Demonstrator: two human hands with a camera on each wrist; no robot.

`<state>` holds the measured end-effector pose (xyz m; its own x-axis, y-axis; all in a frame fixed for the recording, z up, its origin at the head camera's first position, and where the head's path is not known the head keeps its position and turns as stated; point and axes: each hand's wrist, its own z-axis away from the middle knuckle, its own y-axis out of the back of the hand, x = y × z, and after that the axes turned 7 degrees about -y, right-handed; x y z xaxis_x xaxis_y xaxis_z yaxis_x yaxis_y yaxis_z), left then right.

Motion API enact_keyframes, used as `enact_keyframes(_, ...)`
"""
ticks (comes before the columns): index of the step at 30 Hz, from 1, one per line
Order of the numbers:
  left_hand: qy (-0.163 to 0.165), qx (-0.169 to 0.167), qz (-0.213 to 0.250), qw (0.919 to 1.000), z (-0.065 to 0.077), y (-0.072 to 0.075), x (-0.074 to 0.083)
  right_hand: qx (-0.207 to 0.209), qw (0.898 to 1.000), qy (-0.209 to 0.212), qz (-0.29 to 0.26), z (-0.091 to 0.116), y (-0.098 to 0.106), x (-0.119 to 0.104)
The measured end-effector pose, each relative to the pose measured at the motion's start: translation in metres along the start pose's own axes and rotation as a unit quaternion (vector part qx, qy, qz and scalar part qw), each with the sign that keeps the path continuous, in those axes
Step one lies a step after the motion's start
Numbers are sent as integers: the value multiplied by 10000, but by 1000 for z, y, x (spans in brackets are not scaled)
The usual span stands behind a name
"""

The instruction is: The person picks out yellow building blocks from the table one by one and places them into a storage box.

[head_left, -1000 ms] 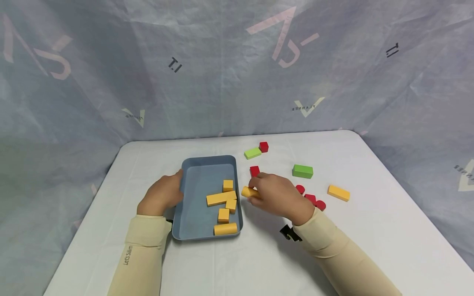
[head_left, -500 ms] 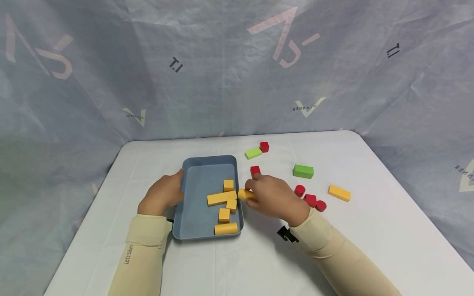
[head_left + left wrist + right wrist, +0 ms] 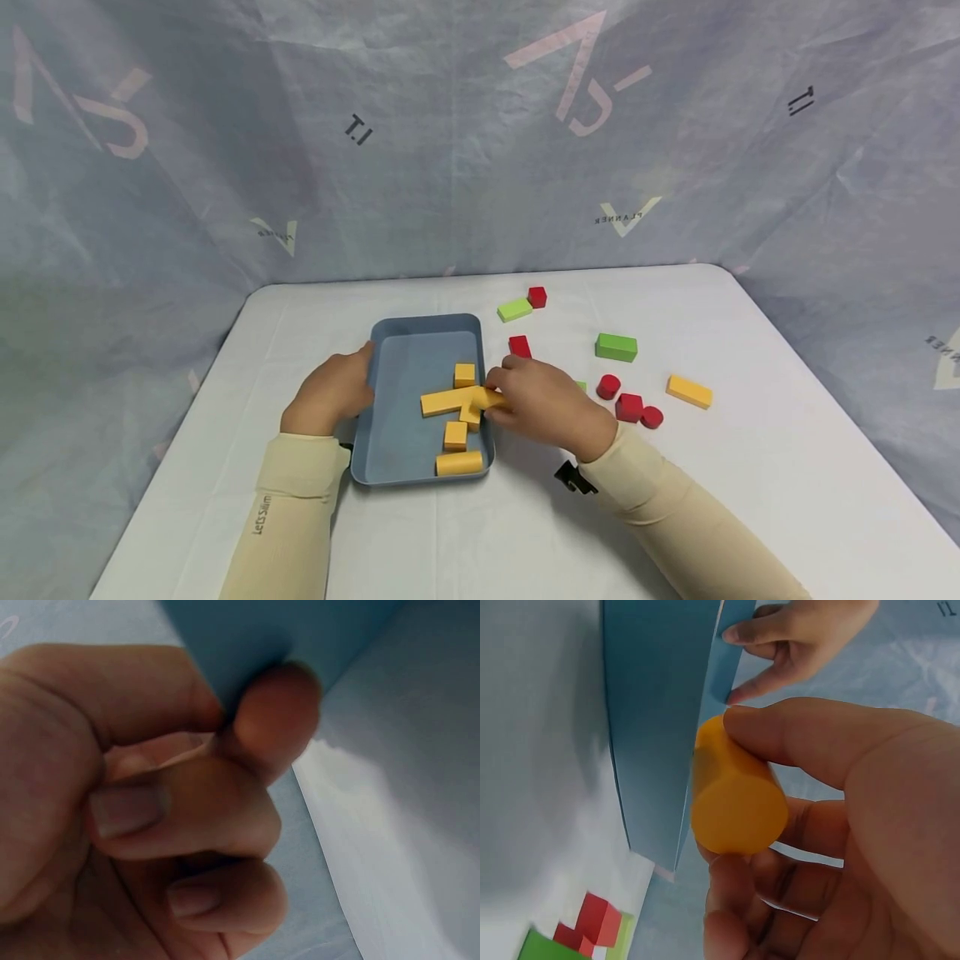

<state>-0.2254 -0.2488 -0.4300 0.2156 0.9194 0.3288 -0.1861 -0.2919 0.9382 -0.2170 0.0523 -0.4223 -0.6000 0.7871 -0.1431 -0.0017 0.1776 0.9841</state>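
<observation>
My left hand (image 3: 328, 393) pinches the left wall of a blue-grey tray (image 3: 397, 367) between thumb and index finger; its other fingers are curled in the left wrist view. Over the tray's right rim, my right hand (image 3: 551, 406) holds a yellow cylinder (image 3: 739, 806) by thumb and fingers. Inside the tray lie a long yellow block (image 3: 442, 402), several yellow cubes, one of them a lower cube (image 3: 455, 435), and another yellow cylinder (image 3: 459, 463) on its side. The held cylinder partly covers the long block's right end in the head view.
Right of the tray lie a red block (image 3: 520, 347), a light green block (image 3: 514, 310), a red cube (image 3: 537, 297), a green block (image 3: 617, 347), a yellow block (image 3: 689, 392) and several red pieces (image 3: 628, 407). A printed cloth hangs behind the white table (image 3: 750, 483).
My right hand has moved left with the yellow cylinder, from beside the tray to over its right rim. A bit of green now shows behind that hand. The left hand stays on the tray.
</observation>
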Motion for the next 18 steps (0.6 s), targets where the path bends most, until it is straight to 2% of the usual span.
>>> enact_keyframes(18, 58, -61, -49, 10000, -2, 0, 1, -148, 9995, 278, -38, -6, -8, -16)
